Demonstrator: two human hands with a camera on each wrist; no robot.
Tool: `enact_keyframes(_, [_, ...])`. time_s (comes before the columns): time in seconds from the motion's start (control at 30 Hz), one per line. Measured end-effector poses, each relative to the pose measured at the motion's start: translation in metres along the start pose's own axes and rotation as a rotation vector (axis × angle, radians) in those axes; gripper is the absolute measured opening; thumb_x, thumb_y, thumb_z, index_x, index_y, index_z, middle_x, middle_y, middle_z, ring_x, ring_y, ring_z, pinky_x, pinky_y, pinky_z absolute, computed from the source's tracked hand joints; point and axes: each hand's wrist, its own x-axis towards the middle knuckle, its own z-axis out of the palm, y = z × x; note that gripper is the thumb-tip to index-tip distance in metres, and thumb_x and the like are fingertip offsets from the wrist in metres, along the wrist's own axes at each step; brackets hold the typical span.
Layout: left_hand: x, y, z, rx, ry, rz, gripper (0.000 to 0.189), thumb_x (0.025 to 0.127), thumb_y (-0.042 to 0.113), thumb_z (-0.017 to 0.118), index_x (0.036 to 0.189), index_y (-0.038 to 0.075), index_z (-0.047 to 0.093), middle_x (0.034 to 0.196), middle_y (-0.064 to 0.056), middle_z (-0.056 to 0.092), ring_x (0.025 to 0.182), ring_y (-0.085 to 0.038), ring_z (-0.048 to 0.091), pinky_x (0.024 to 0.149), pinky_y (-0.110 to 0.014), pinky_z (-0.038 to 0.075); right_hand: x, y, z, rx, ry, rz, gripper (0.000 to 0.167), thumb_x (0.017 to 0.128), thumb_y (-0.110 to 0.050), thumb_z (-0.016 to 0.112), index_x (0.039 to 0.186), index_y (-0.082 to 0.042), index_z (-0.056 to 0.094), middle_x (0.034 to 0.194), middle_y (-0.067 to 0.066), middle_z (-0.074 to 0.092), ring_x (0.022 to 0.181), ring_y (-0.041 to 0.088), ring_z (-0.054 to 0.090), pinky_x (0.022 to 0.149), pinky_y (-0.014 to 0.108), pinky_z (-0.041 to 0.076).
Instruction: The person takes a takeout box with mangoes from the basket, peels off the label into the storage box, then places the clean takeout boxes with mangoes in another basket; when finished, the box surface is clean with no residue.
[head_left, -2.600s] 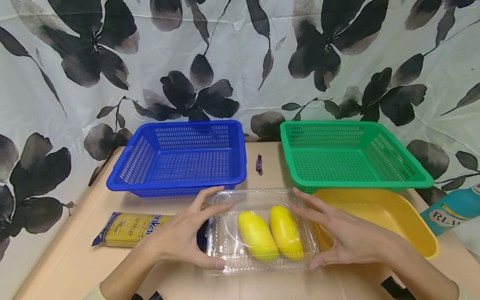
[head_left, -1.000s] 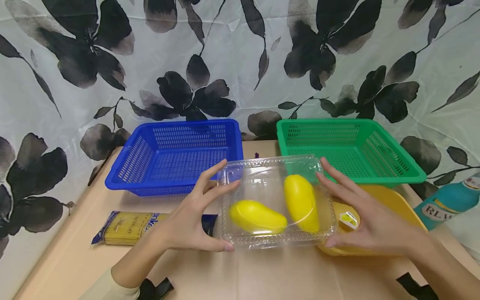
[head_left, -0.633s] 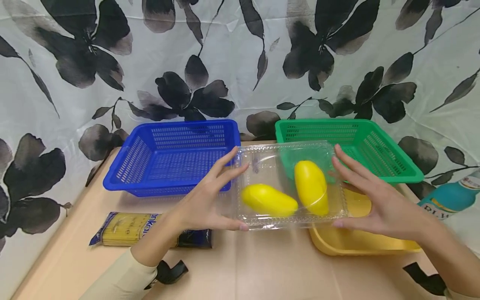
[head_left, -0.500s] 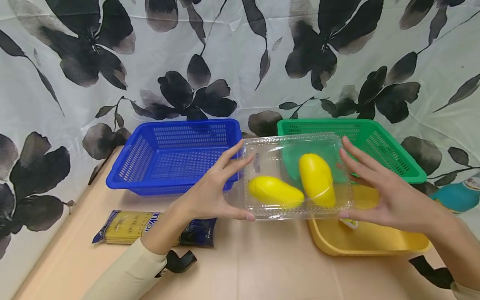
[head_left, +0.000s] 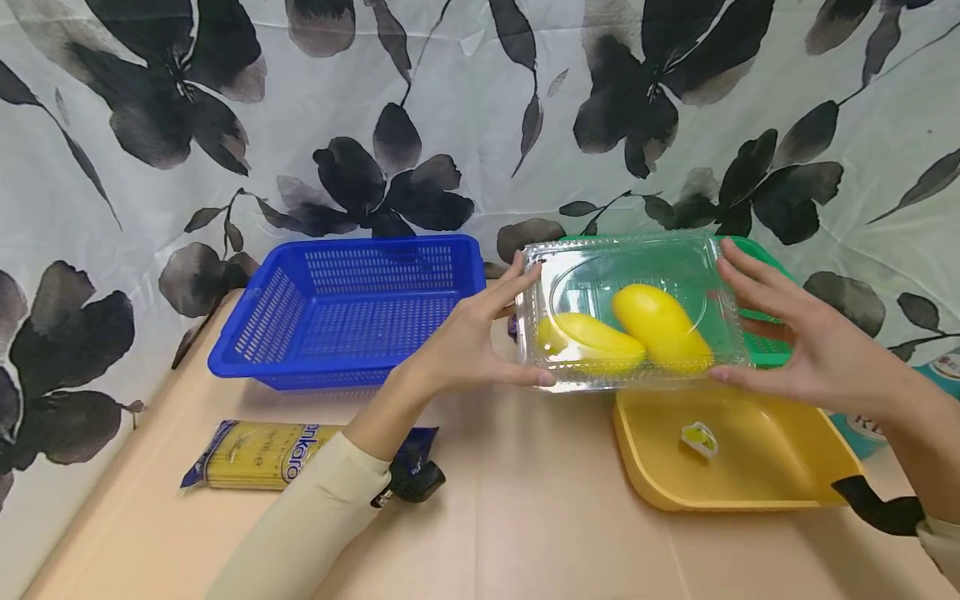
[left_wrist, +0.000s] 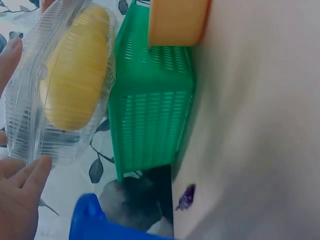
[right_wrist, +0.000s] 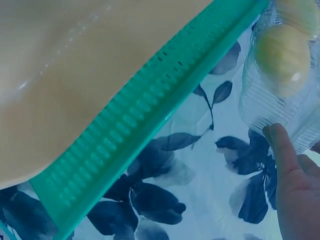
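A clear plastic clamshell container [head_left: 570, 292] hangs in the air in front of the green basket [head_left: 767, 354], tilted so its lid faces me. Inside lie two yellow mangoes [head_left: 663, 329], visible through the plastic. My left hand [head_left: 468, 342] grips its left edge, thumb at the lower rim and fingers at the upper one. On the opposite edge my right hand [head_left: 817, 342] holds it the same way. The left wrist view shows one mango [left_wrist: 77, 70] through the ribbed side wall, with the green basket beyond and below.
A blue basket [head_left: 348, 333] stands at the back left. A pack of spaghetti [head_left: 258, 454] lies under my left forearm. The yellow tray [head_left: 757, 467] holds a small wrapped item [head_left: 699, 439]. A purple wrapped candy [left_wrist: 186, 197] lies between the baskets. A teal bottle [head_left: 858, 429] is partly hidden at right.
Both hands have lifted the container off the table and carried it back and right, toward the green basket. The mangoes have shifted inside it. The small item in the yellow tray is now uncovered.
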Motion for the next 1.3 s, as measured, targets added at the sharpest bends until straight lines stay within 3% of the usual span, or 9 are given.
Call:
enact_keyframes(0.17, [0.019,0.001,0.003,-0.043,0.01,-0.032,0.117,0.071,0.032,0.096,0.164,0.024,0.027,0.173,0.005,0.006,0.135,-0.024,0.057,0.112,-0.037,0.046,0.008,0.012,-0.007,-0.037,0.033,0.039,0.125,0.063,0.007,0.094,0.164,-0.017,0.025,0.173,-0.001,0.01,0.144,-0.01,0.028,0.092,-0.002,0.035])
enact_keyframes(0.3, [0.034,0.004,0.009,-0.051,-0.063,-0.082,0.117,0.078,0.04,0.091,0.166,0.032,0.015,0.172,0.012,-0.006,0.152,-0.018,0.033,0.119,-0.042,0.037,0.005,0.024,-0.01,-0.073,0.049,0.14,0.123,0.068,0.0,0.094,0.165,-0.026,0.021,0.173,-0.009,0.006,0.143,-0.015,0.021,0.095,-0.002,0.031])
enact_keyframes(0.4, [0.046,0.009,0.018,-0.012,-0.135,-0.103,0.12,0.08,0.05,0.086,0.165,0.037,0.002,0.168,0.017,-0.019,0.158,-0.01,0.002,0.123,-0.05,0.027,-0.002,0.031,-0.013,-0.072,0.054,0.219,0.122,0.072,-0.004,0.092,0.165,-0.029,0.017,0.173,-0.011,0.001,0.156,0.008,0.015,0.116,0.035,0.039])
enact_keyframes(0.53, [0.062,0.01,0.024,0.063,-0.155,-0.098,0.123,0.08,0.053,0.084,0.165,0.036,-0.004,0.165,0.016,-0.026,0.155,-0.004,-0.012,0.125,-0.049,0.023,-0.002,0.039,-0.015,-0.065,0.062,0.25,0.121,0.074,-0.004,0.09,0.166,-0.025,0.014,0.173,-0.009,-0.002,0.154,0.048,0.013,0.101,0.078,0.03])
enact_keyframes(0.67, [0.073,0.007,0.026,0.082,-0.129,-0.106,0.122,0.08,0.053,0.084,0.165,0.037,-0.001,0.168,0.012,-0.022,0.156,-0.005,-0.008,0.125,-0.048,0.023,0.005,0.046,-0.016,-0.049,0.071,0.241,0.118,0.077,-0.004,0.088,0.166,-0.023,0.013,0.173,-0.009,-0.004,0.156,0.045,0.007,0.104,0.081,0.026])
enact_keyframes(0.7, [0.075,0.007,0.027,0.081,-0.125,-0.113,0.121,0.08,0.053,0.085,0.165,0.038,0.0,0.169,0.011,-0.021,0.157,-0.008,-0.007,0.125,-0.05,0.021,0.006,0.049,-0.015,-0.029,0.073,0.233,0.117,0.077,-0.002,0.086,0.166,-0.022,0.012,0.173,-0.009,-0.005,0.157,0.041,0.006,0.104,0.08,0.026])
enact_keyframes(0.8, [0.079,0.004,0.029,0.082,-0.117,-0.14,0.121,0.078,0.052,0.086,0.165,0.039,0.002,0.171,0.008,-0.019,0.159,-0.015,-0.006,0.125,-0.058,0.016,0.009,0.058,-0.008,0.041,0.085,0.199,0.114,0.08,0.005,0.082,0.166,-0.024,0.012,0.172,-0.009,-0.008,0.158,0.016,0.008,0.12,0.035,0.035])
enact_keyframes(0.9, [0.087,-0.003,0.039,0.101,-0.128,-0.161,0.121,0.078,0.053,0.086,0.165,0.039,0.004,0.17,0.008,-0.019,0.159,-0.022,-0.008,0.124,-0.064,0.012,0.005,0.07,-0.001,0.124,0.082,0.174,0.111,0.082,0.014,0.075,0.166,-0.023,0.012,0.171,-0.008,-0.011,0.152,-0.003,0.013,0.098,-0.003,0.03])
enact_keyframes(1.3, [0.094,-0.033,0.07,0.081,-0.08,-0.201,0.11,0.076,0.061,0.084,0.163,0.04,0.021,0.173,0.006,-0.003,0.159,-0.028,0.007,0.123,-0.064,0.016,0.003,0.103,0.008,0.205,-0.081,0.269,0.101,0.095,0.009,0.063,0.166,-0.022,-0.001,0.17,-0.007,-0.019,0.151,0.004,0.02,0.089,-0.005,0.034])
